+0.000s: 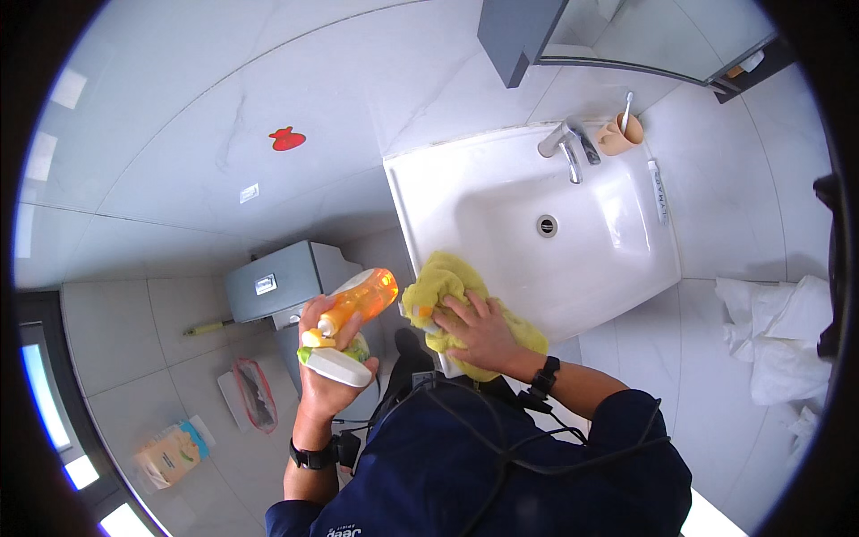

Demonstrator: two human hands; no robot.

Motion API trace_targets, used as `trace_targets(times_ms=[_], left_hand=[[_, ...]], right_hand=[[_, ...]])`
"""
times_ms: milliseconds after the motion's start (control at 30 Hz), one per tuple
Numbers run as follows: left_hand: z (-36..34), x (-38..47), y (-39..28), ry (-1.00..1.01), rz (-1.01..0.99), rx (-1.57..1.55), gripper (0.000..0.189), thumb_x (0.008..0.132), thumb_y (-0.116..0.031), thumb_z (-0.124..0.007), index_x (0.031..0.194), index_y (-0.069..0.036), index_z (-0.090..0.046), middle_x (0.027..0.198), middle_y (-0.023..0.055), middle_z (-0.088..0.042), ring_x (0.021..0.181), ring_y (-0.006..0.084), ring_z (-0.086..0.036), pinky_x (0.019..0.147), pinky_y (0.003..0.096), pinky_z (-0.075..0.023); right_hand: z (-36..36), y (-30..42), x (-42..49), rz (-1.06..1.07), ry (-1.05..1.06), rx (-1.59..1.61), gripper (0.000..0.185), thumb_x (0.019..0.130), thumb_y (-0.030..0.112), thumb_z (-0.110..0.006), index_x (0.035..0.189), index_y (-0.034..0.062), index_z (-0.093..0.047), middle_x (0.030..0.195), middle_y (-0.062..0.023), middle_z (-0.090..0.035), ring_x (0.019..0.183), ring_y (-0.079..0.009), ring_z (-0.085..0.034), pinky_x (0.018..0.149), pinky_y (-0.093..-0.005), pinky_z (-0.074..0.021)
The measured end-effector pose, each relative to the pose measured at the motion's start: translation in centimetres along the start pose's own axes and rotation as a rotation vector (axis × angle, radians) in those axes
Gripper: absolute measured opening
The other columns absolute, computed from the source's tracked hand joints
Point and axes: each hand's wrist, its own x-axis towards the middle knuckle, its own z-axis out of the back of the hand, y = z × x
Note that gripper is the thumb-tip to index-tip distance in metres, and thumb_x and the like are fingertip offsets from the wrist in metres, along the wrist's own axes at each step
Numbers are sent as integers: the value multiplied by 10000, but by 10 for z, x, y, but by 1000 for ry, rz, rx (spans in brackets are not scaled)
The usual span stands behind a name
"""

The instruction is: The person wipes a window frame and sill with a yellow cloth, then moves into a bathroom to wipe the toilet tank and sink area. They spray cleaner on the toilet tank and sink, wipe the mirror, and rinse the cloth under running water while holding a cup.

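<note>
My left hand (329,369) grips two bottles together, left of the basin: a clear bottle of orange liquid (362,295) with a yellow cap, and a white-and-green bottle (337,366). My right hand (480,332) lies with spread fingers on a bunched yellow-green cloth (446,275). That cloth rests over the near left corner of the white ceramic washbasin (604,282). A small orange and white item (423,314) shows partly at the cloth's fold, beside my right fingertips; whether my hand grips it or the cloth is unclear.
A chrome faucet (567,144), a peach cup (621,136) holding a toothbrush (627,111) and a toothpaste tube (658,191) stand or lie along the basin's rim. A grey cabinet (520,40) juts out above. A grey box-like unit (275,282) is at left; white plastic bags (778,329) hang at right.
</note>
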Motion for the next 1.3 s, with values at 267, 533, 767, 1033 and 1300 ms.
trace_targets(times_ms=[267,533,767,1033,1300], left_hand=[[3,-12,-1,-45,52,-122,795,632,-79,-803,1391,-277,-677,1541,122,-394,1413,371,-446,1119,476,-453],[-6,-10,3,-89,88,-106,834,552,-66,-823,1357,-235,-683,1514,136,-408,1362,394,-486,1110,486,-462],[-5,-6,9,-85,86,-121,770,641,-58,-795,1371,-281,-686,1516,105,-419,1376,362,-484,1085,448,-486],[-1,-8,1,-70,136,-136,851,549,-33,-823,1361,-241,-683,1494,137,-419,1332,382,-514,1081,467,-489],[-4,-15,-1,-132,167,-82,703,677,-76,-789,1349,-265,-708,1517,111,-451,1360,347,-507,1074,451,-497]], right_hand=[[-19,-56,154,-40,-335,-93,478,860,247,-685,1335,189,-690,1244,-22,-585,1111,-295,-548,927,-492,-434],[18,-198,200,-539,-231,-238,388,876,279,-698,1211,82,-703,1212,-89,-624,1141,-355,-591,880,-515,-511],[16,-228,186,-812,-383,-281,433,878,285,-723,1266,94,-691,1249,-98,-616,1131,-372,-614,900,-547,-515],[-18,-106,239,-274,-292,-39,277,808,280,-733,1050,151,-776,1206,-17,-638,1145,-334,-566,954,-544,-432],[-13,-159,213,-534,-349,-141,434,851,400,-752,1185,124,-777,1481,4,-545,1279,-325,-500,1009,-527,-428]])
